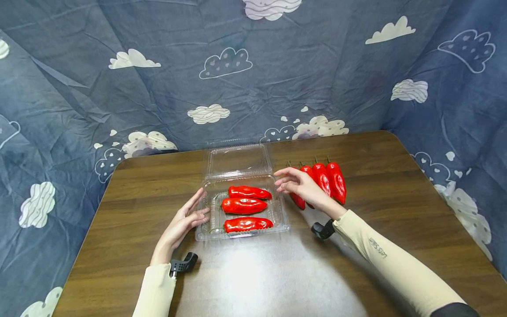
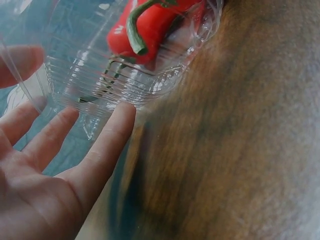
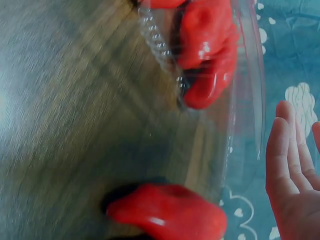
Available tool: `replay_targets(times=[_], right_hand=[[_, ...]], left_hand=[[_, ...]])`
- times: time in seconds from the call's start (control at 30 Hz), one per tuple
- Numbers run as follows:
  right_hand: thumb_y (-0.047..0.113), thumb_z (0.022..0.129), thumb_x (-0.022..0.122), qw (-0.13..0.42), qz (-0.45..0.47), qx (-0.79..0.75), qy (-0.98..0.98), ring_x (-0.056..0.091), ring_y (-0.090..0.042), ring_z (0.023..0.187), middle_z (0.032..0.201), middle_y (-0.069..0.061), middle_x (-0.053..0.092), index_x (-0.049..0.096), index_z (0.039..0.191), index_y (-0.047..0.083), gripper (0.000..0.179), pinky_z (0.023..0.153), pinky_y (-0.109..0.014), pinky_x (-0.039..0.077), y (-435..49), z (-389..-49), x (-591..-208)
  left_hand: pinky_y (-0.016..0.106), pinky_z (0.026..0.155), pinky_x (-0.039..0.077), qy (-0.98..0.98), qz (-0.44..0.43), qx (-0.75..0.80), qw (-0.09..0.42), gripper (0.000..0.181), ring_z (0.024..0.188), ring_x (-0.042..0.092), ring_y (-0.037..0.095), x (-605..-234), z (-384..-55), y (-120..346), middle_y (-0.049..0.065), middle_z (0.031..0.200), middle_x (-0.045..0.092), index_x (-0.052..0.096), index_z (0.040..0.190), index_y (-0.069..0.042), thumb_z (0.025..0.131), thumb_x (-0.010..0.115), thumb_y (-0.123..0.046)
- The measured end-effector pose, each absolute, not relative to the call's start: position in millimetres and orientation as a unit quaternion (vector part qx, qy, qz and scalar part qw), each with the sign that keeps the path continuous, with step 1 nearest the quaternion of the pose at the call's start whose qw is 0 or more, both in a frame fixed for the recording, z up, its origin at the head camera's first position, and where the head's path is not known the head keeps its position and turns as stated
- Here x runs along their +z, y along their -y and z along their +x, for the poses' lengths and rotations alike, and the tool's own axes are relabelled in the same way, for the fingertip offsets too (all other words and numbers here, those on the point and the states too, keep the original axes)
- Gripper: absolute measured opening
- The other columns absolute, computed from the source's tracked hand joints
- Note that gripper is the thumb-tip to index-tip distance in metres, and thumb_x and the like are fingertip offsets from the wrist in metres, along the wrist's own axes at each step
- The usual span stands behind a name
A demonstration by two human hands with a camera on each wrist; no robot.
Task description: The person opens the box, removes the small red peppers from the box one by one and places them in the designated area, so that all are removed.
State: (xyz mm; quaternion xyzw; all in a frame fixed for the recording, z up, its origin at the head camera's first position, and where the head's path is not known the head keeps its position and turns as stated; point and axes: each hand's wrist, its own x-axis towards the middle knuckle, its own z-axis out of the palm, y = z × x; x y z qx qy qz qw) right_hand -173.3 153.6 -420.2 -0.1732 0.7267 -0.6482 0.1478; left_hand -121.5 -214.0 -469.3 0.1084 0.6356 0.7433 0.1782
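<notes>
A clear plastic clamshell box (image 1: pixel 283 228) lies on the table with its lid (image 1: pixel 237 160) folded back. Three red peppers lie crosswise in its base: a back one (image 1: pixel 249 192), a middle one (image 1: pixel 244 205) and a front one (image 1: pixel 248 224). My left hand (image 1: pixel 180 226) is at the box's left side, fingers extended; in the left wrist view, fingertips (image 2: pixel 122 112) touch or nearly touch the ribbed wall. My right hand (image 1: pixel 304 188), loosely bent and holding nothing, hovers beside the box's right edge. Several red peppers (image 1: pixel 336 181) lie in a row to its right, partly hidden behind it.
The brown wooden table (image 1: pixel 130 211) ends at a blue cloud-patterned cloth (image 1: pixel 222 26) behind and at both sides. A black wrist mount (image 1: pixel 184 263) sits at the left wrist, another (image 1: pixel 322 230) at the right. Bright glare marks the table's front.
</notes>
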Motion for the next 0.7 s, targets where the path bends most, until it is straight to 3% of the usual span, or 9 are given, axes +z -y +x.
replay_targets(times=[0.1, 0.3, 0.7], right_hand=[[-0.01, 0.091, 0.045, 0.162, -0.183, -0.647, -0.722, 0.057, -0.05, 0.099, 0.107, -0.03, 0.06, 0.047, 0.128, -0.013, 0.037, 0.085, -0.045, 0.053, -149, -171, -417], [-0.011, 0.088, 0.043, 0.181, -0.21, -0.649, -0.709, 0.055, -0.051, 0.101, 0.111, -0.038, 0.055, 0.046, 0.128, -0.014, 0.04, 0.088, -0.058, 0.047, -138, -169, -417], [-0.008, 0.088, 0.045, 0.235, -0.243, -0.629, -0.7, 0.056, -0.049, 0.1, 0.112, -0.034, 0.054, 0.045, 0.128, -0.013, 0.04, 0.088, -0.056, 0.047, -116, -162, -417]], left_hand=[[0.04, 0.099, 0.043, -0.637, 0.109, 0.743, 0.175, 0.07, 0.133, 0.026, 0.049, -469, -122, 212, 0.017, 0.158, 0.007, 0.01, 0.154, -0.009, 0.094, 0.04, 0.01], [0.038, 0.097, 0.044, -0.637, 0.108, 0.743, 0.175, 0.071, 0.133, 0.025, 0.049, -468, -121, 212, 0.018, 0.158, 0.007, 0.01, 0.154, -0.008, 0.093, 0.04, 0.01], [0.038, 0.097, 0.044, -0.638, 0.107, 0.742, 0.174, 0.071, 0.133, 0.025, 0.049, -470, -121, 212, 0.018, 0.158, 0.007, 0.01, 0.154, -0.008, 0.093, 0.04, 0.01]])
